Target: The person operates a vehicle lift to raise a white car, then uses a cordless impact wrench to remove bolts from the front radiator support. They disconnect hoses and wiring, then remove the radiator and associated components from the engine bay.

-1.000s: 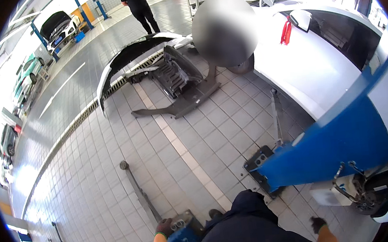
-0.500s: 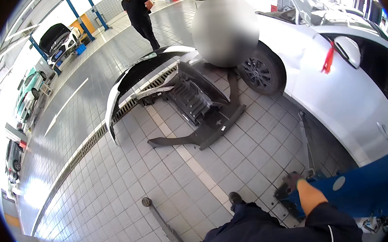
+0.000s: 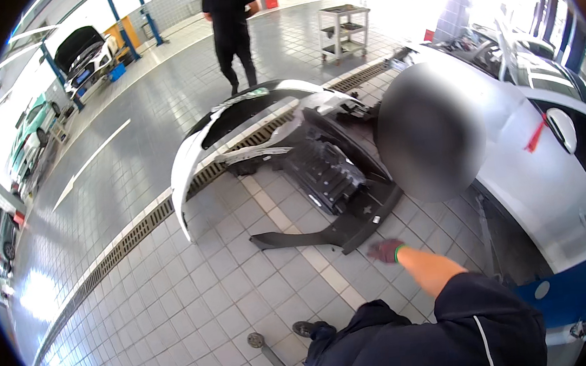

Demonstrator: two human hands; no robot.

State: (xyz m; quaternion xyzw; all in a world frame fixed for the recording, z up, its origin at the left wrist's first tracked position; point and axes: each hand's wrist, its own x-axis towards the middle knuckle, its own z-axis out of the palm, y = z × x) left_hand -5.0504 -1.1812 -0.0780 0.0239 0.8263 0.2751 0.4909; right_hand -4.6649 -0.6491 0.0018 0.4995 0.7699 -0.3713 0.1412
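Fingers (image 3: 374, 249) of a dark-red-gloved right hand (image 3: 387, 251) hover near a curved black plastic panel (image 3: 354, 231). Blur hides whether they're spread.

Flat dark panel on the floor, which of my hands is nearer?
Right, apparently: your right hand shows just off the near edge of the flat dark panel, apart from it; your left hand is out of view.

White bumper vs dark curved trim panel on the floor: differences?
Colour: the white bumper has a white outer face; the trim panel is dark grey.
Size: the bumper looks larger than the trim panel.
Place: the bumper spans the drain grate; the trim panel is nearer the right hand.
Shared: both are curved.
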